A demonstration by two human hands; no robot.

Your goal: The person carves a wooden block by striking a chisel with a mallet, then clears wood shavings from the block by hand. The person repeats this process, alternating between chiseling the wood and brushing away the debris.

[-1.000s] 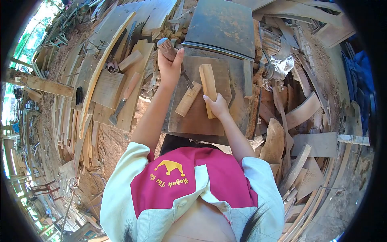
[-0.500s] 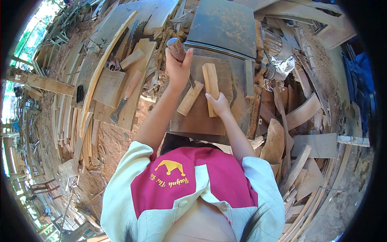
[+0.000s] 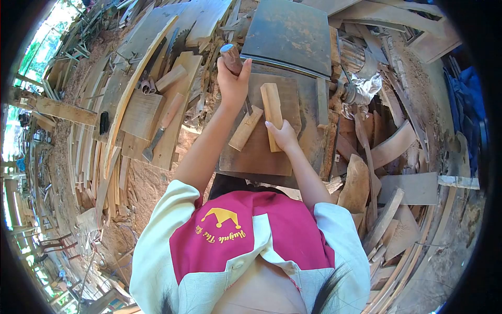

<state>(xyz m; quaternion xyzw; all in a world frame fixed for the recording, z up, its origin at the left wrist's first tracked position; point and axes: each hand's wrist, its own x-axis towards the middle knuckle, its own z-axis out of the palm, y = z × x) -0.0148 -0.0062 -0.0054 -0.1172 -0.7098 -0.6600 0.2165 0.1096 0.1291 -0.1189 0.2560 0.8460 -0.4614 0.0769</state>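
Note:
My left hand (image 3: 232, 86) is wrapped round the thick wooden handle of a chisel (image 3: 231, 58). Its thin metal blade runs down from the fist to the upper end of a short wood piece (image 3: 246, 129), which lies at a slant on a flat board (image 3: 261, 159). My right hand (image 3: 283, 136) grips the lower part of a longer squared wood block (image 3: 272, 102), just right of the short piece. The block's upper end points away from me.
To the left, another chisel (image 3: 163, 126) with a wooden handle lies on planks near a toothed saw blade (image 3: 181, 43). A dark metal plate (image 3: 287, 36) stands beyond the board. Wood offcuts (image 3: 355, 180) are heaped at the right, beside a motor (image 3: 353, 56).
The chisel handle's top has tilted slightly up and to the right with my left hand. My right hand and the block have barely moved.

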